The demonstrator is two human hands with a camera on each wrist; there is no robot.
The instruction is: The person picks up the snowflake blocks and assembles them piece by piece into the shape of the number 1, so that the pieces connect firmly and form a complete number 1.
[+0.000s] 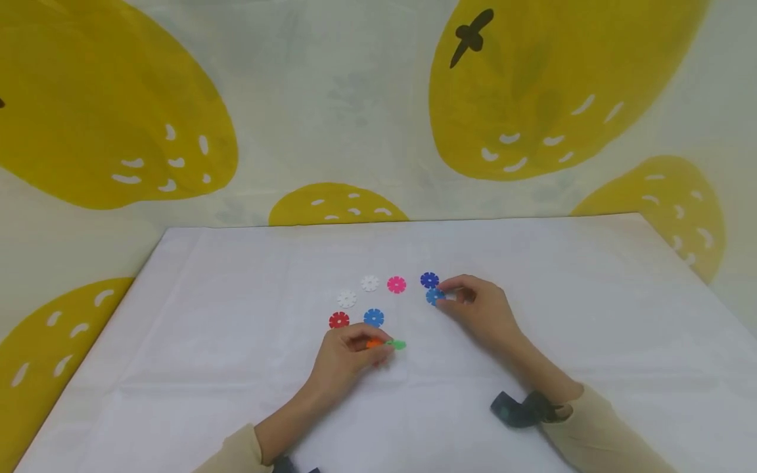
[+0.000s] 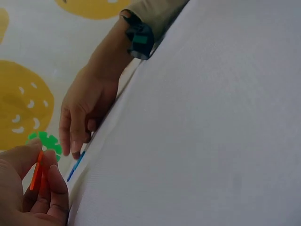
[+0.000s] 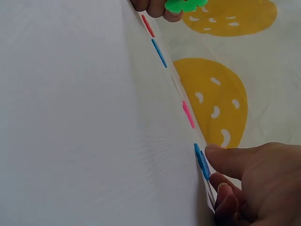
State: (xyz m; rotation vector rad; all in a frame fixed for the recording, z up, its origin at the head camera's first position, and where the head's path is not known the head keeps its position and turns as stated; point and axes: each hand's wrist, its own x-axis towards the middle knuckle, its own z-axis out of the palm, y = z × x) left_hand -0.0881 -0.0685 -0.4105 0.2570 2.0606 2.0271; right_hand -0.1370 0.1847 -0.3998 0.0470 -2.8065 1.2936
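My left hand (image 1: 345,355) pinches an orange notched plastic disc (image 2: 36,172) between thumb and fingers. A green notched disc (image 1: 399,344) sticks out past the fingertips, touching the orange one at an angle; the fingers partly hide how they meet. My right hand (image 1: 481,309) has thumb and index finger at the edge of a light-blue notched disc (image 1: 434,296), pinching it low at the tabletop. A dark-blue disc (image 1: 429,280) lies right behind it. In the right wrist view, the light-blue disc (image 3: 201,161) shows nearly edge-on beside the thumb.
Between and behind the hands lie a pink disc (image 1: 396,284), two white discs (image 1: 369,283), a red disc (image 1: 339,320) and another blue disc (image 1: 374,318). They rest flat on a white-covered table (image 1: 266,263). Behind the table hangs a lemon-patterned cloth (image 1: 331,118).
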